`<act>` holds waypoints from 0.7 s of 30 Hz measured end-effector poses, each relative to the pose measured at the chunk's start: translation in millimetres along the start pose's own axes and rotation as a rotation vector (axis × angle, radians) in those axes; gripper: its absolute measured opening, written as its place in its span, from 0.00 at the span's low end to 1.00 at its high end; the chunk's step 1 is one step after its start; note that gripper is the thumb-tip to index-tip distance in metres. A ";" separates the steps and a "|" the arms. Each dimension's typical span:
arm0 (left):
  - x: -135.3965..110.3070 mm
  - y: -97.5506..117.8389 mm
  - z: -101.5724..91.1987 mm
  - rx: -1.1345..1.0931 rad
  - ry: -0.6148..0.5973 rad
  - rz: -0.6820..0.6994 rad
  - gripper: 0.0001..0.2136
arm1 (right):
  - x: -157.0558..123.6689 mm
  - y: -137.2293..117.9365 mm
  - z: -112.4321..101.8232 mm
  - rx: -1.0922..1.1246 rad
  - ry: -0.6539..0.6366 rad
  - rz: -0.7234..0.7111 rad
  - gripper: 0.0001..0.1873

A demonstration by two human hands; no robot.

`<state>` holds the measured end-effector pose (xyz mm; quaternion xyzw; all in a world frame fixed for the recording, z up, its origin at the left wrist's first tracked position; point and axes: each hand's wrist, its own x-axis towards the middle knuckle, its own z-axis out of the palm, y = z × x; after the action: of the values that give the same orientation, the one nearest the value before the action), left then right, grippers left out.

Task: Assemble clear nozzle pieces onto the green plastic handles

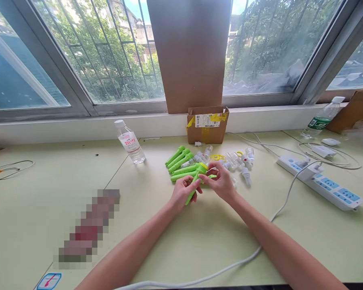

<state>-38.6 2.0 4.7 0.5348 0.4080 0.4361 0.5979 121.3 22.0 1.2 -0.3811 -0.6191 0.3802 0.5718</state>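
My left hand (183, 192) is closed around a bright green plastic handle (191, 195), which is tilted with its wider head up and to the right. A yellow ring (203, 165) shows at the top of that head. With fingers and thumb, my right hand (220, 182) grips the head end of the same handle. Just behind lie several more green handles (179, 158), side by side. To their right is a loose group of clear plastic caps (234, 160), small white parts (246, 175) and yellow rings (218, 157).
A small open cardboard box (208, 125) stands against the wall. One water bottle (132, 144) is left of the parts; another bottle (320, 120) is far right. A white power strip (323, 183) lies right, and its cable (286, 197) passes under my right forearm. A blurred-out item (89, 227) lies left.
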 end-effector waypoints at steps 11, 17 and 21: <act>2.3 2.5 -5.3 -0.065 -0.079 -0.046 0.17 | 0.6 1.2 0.6 0.006 0.008 -0.025 0.23; 4.0 2.8 -8.3 -0.095 -0.103 -0.051 0.17 | -0.1 1.0 1.4 0.012 -0.011 -0.022 0.23; 4.9 2.6 -10.9 -0.104 -0.140 -0.077 0.18 | -1.1 0.5 2.3 -0.064 0.019 -0.078 0.23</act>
<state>-47.8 9.9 6.2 0.5161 0.3623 0.3949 0.6681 119.1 21.2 0.2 -0.3782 -0.6398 0.3342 0.5796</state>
